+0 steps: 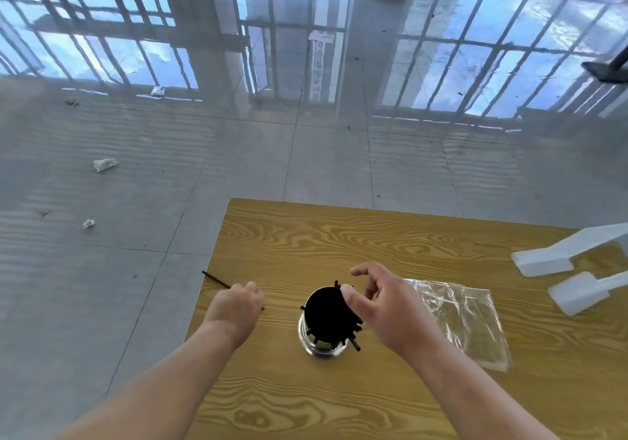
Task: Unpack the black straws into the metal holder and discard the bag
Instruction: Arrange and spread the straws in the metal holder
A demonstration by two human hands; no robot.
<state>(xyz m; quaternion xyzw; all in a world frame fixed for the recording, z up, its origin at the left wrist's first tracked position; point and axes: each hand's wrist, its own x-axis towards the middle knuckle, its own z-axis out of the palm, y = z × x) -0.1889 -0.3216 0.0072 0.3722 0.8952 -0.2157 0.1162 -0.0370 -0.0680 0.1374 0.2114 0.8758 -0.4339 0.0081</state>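
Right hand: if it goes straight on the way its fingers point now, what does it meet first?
Probably the black straws standing in the metal holder: the right hand points left at them, its thumb at the bundle's edge. The fingers may pass above the tips; depth is unclear.

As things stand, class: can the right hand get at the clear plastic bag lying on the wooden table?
Probably yes. The right hand hovers open over the black straws, holding nothing, and the clear plastic bag lies beside it with nothing between.
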